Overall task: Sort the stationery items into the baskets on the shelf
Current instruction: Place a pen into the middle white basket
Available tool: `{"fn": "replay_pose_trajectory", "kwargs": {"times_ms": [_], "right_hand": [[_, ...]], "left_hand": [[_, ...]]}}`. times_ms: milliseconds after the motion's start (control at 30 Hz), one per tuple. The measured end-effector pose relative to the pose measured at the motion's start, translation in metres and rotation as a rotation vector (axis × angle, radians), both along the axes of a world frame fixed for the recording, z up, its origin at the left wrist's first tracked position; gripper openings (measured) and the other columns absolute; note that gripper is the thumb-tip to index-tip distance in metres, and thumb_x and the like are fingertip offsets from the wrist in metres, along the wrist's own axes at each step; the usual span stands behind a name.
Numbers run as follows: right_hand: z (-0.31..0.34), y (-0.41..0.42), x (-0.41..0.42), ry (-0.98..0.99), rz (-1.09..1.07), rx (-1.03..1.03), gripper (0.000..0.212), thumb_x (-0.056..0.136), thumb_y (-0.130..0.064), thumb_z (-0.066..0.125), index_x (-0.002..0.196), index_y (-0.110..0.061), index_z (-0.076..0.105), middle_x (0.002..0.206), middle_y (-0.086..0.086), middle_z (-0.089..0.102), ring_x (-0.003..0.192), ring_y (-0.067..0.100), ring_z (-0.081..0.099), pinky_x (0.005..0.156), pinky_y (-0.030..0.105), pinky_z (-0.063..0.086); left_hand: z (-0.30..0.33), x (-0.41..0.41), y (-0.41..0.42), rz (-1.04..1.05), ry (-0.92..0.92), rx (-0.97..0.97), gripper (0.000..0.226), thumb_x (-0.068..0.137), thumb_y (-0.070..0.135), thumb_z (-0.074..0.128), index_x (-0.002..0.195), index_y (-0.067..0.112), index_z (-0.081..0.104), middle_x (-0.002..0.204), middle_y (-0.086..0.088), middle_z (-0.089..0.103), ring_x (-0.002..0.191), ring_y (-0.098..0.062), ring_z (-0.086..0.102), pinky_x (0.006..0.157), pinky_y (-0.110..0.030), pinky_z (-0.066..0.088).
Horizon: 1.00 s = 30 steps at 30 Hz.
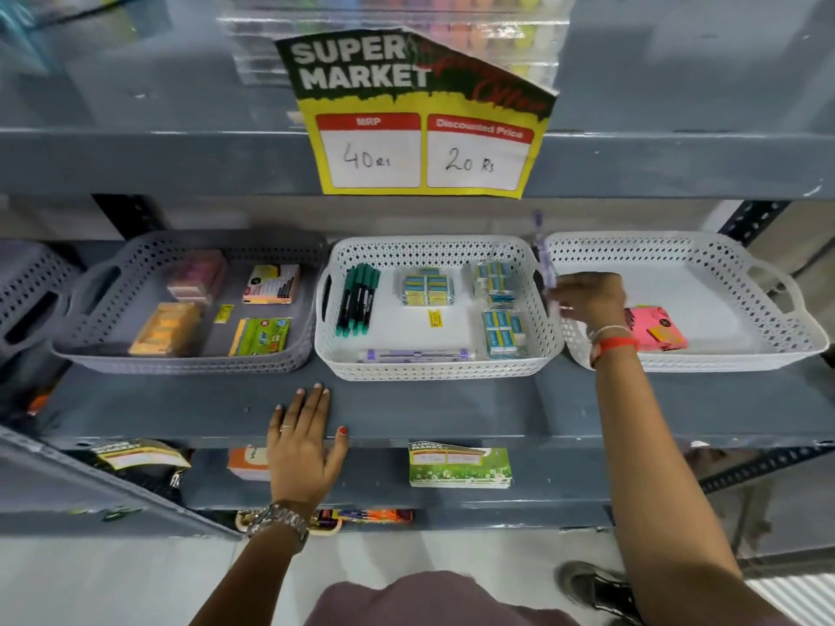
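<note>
Three baskets stand in a row on the grey shelf. The grey basket [86, 318] on the left holds several sticky-note packs. The middle white basket [433, 365] holds green markers [358, 300], eraser packs [501, 327] and a purple pen pack [415, 355]. The right white basket [723, 359] holds a pink sticky-note pack [655, 329]. My right hand [587, 298] is over the gap between the middle and right baskets, shut on a thin purple pen pack [542, 250] held upright. My left hand [307, 440] lies flat and open on the shelf's front edge.
A yellow SUPER MARKET price sign [420, 128] hangs from the shelf above. The lower shelf carries a green card pack [461, 463] and an orange box [248, 463]. Another grey basket [27, 300] sits at the far left. Black slotted uprights [750, 219] frame the rack.
</note>
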State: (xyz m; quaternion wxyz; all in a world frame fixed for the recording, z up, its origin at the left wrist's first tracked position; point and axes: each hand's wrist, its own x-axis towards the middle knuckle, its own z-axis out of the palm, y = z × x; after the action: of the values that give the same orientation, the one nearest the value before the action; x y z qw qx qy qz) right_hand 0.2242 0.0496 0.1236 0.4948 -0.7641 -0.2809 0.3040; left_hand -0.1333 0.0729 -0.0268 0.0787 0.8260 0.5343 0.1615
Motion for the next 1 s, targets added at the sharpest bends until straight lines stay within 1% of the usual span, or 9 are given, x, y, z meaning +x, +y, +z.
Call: {"fn": "replay_pose_trajectory", "kwargs": {"times_ms": [67, 233, 367, 533, 600, 700, 767, 833, 1000], "right_hand": [[-0.009, 0.013, -0.006, 0.011, 0.09, -0.051, 0.025, 0.076, 0.001, 0.069, 0.101, 0.002, 0.067, 0.1, 0.015, 0.067, 0.074, 0.022, 0.063, 0.065, 0.024, 0.051], [-0.026, 0.042, -0.052, 0.058, 0.379, -0.198, 0.032, 0.073, 0.001, 0.074, 0.105, 0.006, 0.068, 0.051, -0.006, 0.066, 0.047, 0.007, 0.058, 0.047, 0.016, 0.048], [-0.039, 0.051, -0.069, 0.039, 0.449, -0.249, 0.029, 0.073, 0.001, 0.074, 0.101, 0.006, 0.069, 0.045, -0.003, 0.058, 0.041, 0.005, 0.047, 0.042, 0.013, 0.044], [-0.042, 0.054, -0.083, 0.041, 0.547, -0.295, 0.022, 0.078, 0.007, 0.068, 0.1, 0.006, 0.067, 0.028, -0.009, 0.047, 0.026, -0.001, 0.033, 0.033, 0.009, 0.032], [-0.046, 0.056, -0.083, 0.027, 0.554, -0.301, 0.015, 0.079, 0.004, 0.067, 0.094, 0.003, 0.069, 0.032, -0.01, 0.049, 0.029, 0.0, 0.036, 0.034, 0.01, 0.033], [-0.048, 0.06, -0.086, 0.117, 0.525, -0.298, 0.009, 0.085, -0.001, 0.061, 0.083, -0.01, 0.062, 0.062, 0.005, 0.067, 0.046, 0.01, 0.059, 0.049, 0.021, 0.053], [-0.048, 0.061, -0.089, 0.252, 0.496, -0.27, 0.011, 0.087, 0.002, 0.057, 0.087, -0.008, 0.056, 0.057, 0.008, 0.072, 0.044, 0.013, 0.067, 0.052, 0.024, 0.057], [-0.049, 0.06, -0.09, 0.26, 0.493, -0.25, 0.01, 0.089, 0.001, 0.053, 0.093, -0.008, 0.054, 0.052, 0.004, 0.071, 0.045, 0.011, 0.067, 0.05, 0.02, 0.057], [-0.047, 0.059, -0.088, 0.204, 0.492, -0.234, 0.017, 0.092, 0.002, 0.045, 0.097, -0.008, 0.058, 0.083, 0.014, 0.062, 0.059, 0.015, 0.054, 0.043, 0.016, 0.052]], "left_hand": [[0.002, -0.002, 0.0, -0.014, 0.0, -0.024, 0.072, 0.094, 0.053, 0.014, 0.129, 0.006, 0.055, 0.134, -0.011, 0.056, 0.127, -0.023, 0.039, 0.115, -0.029, 0.008], [0.0, -0.003, 0.001, -0.018, -0.006, -0.036, 0.072, 0.094, 0.053, 0.014, 0.13, 0.008, 0.055, 0.136, -0.008, 0.054, 0.129, -0.021, 0.037, 0.115, -0.031, 0.009], [-0.001, -0.004, 0.001, -0.02, -0.013, -0.003, 0.067, 0.094, 0.051, 0.018, 0.129, 0.008, 0.057, 0.136, -0.008, 0.055, 0.128, -0.022, 0.04, 0.108, -0.04, 0.022], [-0.002, -0.005, 0.003, -0.024, -0.017, -0.007, 0.07, 0.094, 0.053, 0.013, 0.13, 0.009, 0.055, 0.135, -0.007, 0.055, 0.129, -0.021, 0.037, 0.108, -0.04, 0.022], [-0.004, -0.006, 0.004, -0.029, -0.009, -0.019, 0.07, 0.094, 0.054, 0.014, 0.131, 0.01, 0.054, 0.136, -0.007, 0.055, 0.129, -0.021, 0.038, 0.108, -0.041, 0.022], [-0.006, -0.006, 0.005, -0.031, 0.001, -0.031, 0.069, 0.095, 0.054, 0.014, 0.132, 0.011, 0.053, 0.137, -0.007, 0.054, 0.13, -0.021, 0.038, 0.111, -0.039, 0.017], [-0.006, -0.006, 0.005, -0.033, 0.001, -0.04, 0.069, 0.094, 0.054, 0.014, 0.132, 0.011, 0.053, 0.137, -0.006, 0.054, 0.13, -0.021, 0.037, 0.112, -0.037, 0.014], [-0.006, -0.005, 0.005, -0.034, -0.004, -0.043, 0.07, 0.094, 0.054, 0.014, 0.132, 0.011, 0.053, 0.137, -0.006, 0.054, 0.13, -0.021, 0.037, 0.113, -0.036, 0.013], [-0.006, -0.005, 0.003, -0.033, -0.029, -0.034, 0.07, 0.094, 0.054, 0.015, 0.132, 0.011, 0.054, 0.137, -0.006, 0.054, 0.13, -0.021, 0.037, 0.114, -0.033, 0.008]]}}
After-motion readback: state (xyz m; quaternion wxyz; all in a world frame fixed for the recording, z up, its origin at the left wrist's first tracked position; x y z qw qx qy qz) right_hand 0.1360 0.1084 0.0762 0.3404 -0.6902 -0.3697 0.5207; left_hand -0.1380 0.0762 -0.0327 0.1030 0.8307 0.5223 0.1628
